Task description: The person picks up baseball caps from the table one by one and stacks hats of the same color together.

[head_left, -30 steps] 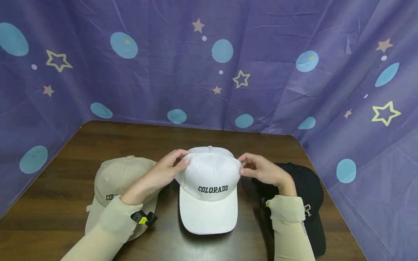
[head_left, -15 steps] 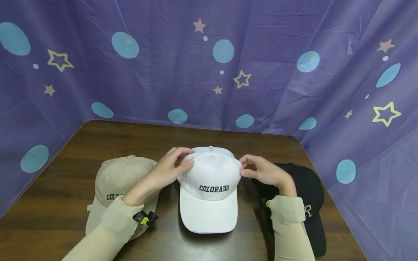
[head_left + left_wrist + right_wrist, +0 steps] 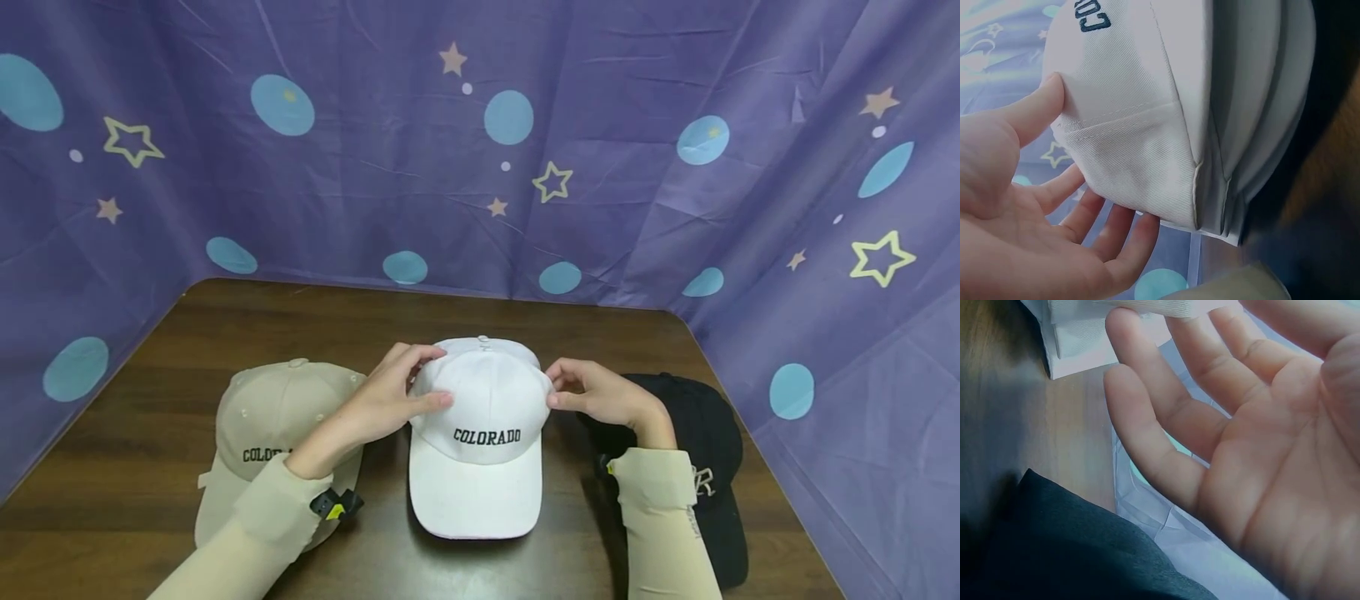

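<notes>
A white baseball cap (image 3: 480,492) with COLORADO lettering stands at the table's middle, brim toward me. Behind its crown another white crown shows, and the left wrist view reveals several nested layers of white brim (image 3: 1247,94). My left hand (image 3: 390,396) grips the front cap's left side, thumb on the front and fingers behind the edge. At the right side, my right hand (image 3: 603,398) pinches the cap between thumb and fingers; in the right wrist view its fingertips (image 3: 1125,328) meet the white fabric (image 3: 1079,337). The cap's back is hidden.
A beige cap (image 3: 262,400) sits at the left, partly behind my left forearm. To the right lies a black cap (image 3: 712,425), partly covered by my right sleeve. The wooden table (image 3: 337,312) ends at a purple curtain (image 3: 420,192) with stars and dots.
My left hand has shifted slightly right along the white cap, its thumb now further onto the front of the crown. The right hand stays almost still.
</notes>
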Demonstrator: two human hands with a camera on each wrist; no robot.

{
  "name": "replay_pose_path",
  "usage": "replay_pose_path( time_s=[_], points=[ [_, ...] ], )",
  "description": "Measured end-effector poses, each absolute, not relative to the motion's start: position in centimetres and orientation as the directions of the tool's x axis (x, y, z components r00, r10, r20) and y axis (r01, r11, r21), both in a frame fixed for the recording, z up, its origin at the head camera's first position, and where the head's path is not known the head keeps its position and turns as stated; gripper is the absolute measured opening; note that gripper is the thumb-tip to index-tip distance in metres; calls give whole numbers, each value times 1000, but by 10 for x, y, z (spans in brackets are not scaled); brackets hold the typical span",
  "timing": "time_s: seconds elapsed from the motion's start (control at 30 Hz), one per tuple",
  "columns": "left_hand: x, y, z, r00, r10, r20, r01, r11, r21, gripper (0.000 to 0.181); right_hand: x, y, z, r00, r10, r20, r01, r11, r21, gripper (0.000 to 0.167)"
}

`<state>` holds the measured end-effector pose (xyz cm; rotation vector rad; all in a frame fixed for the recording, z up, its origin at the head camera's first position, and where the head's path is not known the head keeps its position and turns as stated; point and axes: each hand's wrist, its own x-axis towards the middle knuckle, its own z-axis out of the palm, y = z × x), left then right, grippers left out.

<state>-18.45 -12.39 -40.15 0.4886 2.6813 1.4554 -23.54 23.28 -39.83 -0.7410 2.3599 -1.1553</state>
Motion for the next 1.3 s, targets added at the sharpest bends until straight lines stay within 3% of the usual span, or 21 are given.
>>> replay_pose_path(
  time_s=[0.83, 1.3],
  points=[
    [-190, -123, -411, -948, 302, 101, 251, 512, 822, 59, -239, 225, -409, -767, -628, -135, -293, 529, -797, 18],
    [-190, -124, -414, -950, 290, 117, 254, 499, 829, 60, -244, 219, -416, -798, -588, -130, -275, 549, -789, 16]
  ],
)
